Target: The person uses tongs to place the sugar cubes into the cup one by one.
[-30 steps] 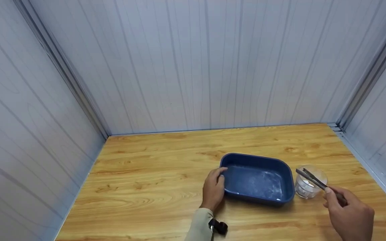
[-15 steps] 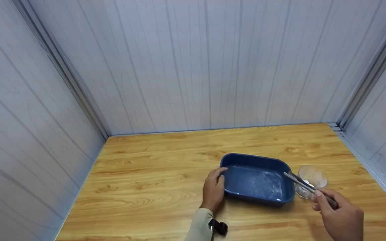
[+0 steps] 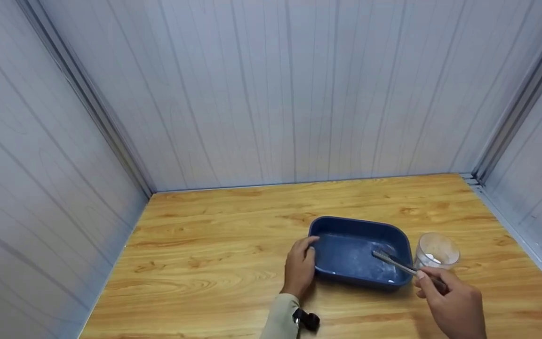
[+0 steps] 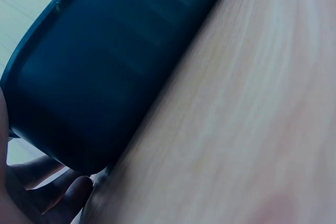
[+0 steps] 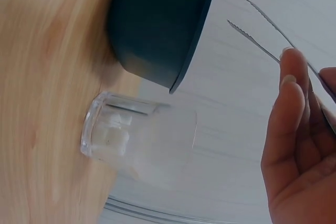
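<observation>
A blue rectangular baking dish point(image 3: 355, 256) stands on the wooden table, its bottom marked with whitish smears. My left hand point(image 3: 299, 266) grips its left end; in the left wrist view the fingers point(image 4: 68, 198) bend round the dish's corner. Metal tongs point(image 5: 262, 45) with serrated tips are pinched between the thumb and fingers of my right hand point(image 3: 454, 296). Their two arms are spread, with nothing between the tips, and they overlap the dish's right side in the head view. Right of the dish is a clear glass point(image 5: 142, 135) with white lumps point(image 5: 113, 132) at its bottom.
The wooden table point(image 3: 214, 263) reaches back to a pale panelled wall point(image 3: 271, 94). More panels rise at the left and right. A black strap device point(image 3: 306, 319) sits at my left sleeve point(image 3: 280, 315).
My right hand has carried the tongs leftward, from over the glass to over the right part of the baking dish. The left hand and the dish have stayed in place.
</observation>
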The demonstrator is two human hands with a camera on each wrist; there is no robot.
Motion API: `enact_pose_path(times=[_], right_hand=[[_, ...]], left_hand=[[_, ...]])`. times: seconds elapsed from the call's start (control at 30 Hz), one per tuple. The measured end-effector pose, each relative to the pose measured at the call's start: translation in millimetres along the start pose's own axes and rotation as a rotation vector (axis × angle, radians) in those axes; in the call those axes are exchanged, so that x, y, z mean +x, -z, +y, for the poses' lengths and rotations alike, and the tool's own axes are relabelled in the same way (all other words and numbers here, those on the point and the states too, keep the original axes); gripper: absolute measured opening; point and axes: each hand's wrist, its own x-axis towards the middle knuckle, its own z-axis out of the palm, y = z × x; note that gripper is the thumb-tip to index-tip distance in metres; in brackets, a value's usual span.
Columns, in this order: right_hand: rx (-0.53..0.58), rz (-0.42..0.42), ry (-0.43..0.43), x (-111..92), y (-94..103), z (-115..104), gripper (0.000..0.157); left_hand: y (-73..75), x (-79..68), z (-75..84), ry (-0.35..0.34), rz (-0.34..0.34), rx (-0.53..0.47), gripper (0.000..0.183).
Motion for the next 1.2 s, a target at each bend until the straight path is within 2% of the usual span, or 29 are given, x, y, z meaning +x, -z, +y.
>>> enact_pose_path(times=[0.27, 0.5, 0.83, 0.97, 1.2], right_hand=[[0.016, -0.075, -0.028, -5, -3.3, 0, 0.009], [0.092, -0.156, -0.053, -9, -6.0, 1, 0.010], [0.146, -0.216, -0.006, -16, -9.1, 1, 0.006], [0.186, -0.249, -0.018, -19, -10.7, -1, 0.008], [0.169, -0.332, -0.003, -23, -13.3, -1, 0.012]], left_hand=[[0.3, 0.0, 0.4, -0.009, 0.003, -0.002, 0.027], [2.5, -0.7, 1.1, 0.007, -0.007, 0.008, 0.028], [3.3, -1.5, 1.0, 0.008, -0.011, 0.007, 0.028], [3.1, -0.9, 1.0, 0.004, -0.015, 0.003, 0.027], [0.7, 0.4, 0.6, -0.024, -0.001, 0.005, 0.026]])
